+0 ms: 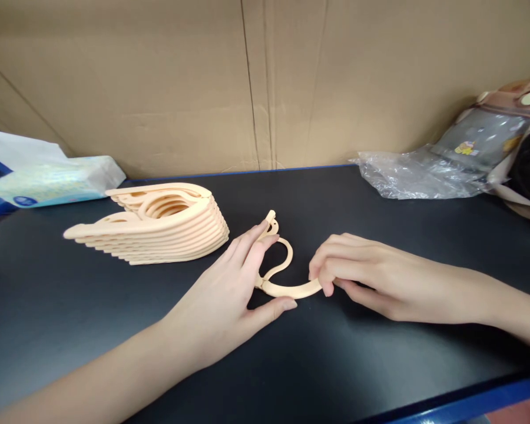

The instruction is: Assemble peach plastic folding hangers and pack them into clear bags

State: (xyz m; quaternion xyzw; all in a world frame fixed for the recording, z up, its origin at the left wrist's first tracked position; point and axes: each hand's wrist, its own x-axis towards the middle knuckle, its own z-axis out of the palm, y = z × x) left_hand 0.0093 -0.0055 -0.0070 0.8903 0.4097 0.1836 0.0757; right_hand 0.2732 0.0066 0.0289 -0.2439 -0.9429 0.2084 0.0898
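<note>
A cream plastic folding clothes hanger [291, 291] lies on the black table between my hands, with its curved hook [287, 253] showing. My left hand [229, 294] holds it from the left: the fingers lie over one arm, and the thumb rests by the near edge of the other. On the right, my right hand [362, 274] pinches the end of that other arm with bent fingers. The hanger's left arm is mostly hidden beneath my left fingers. Behind my left hand stands a neat stack of folded cream hangers [176, 232].
A tissue pack [62, 182] with a tissue sticking out lies at the back left. At the back right are a crumpled clear plastic bag [419, 174] and a clear container with a brown top [481, 135]. Cardboard [181, 88] stands behind the table [318, 365].
</note>
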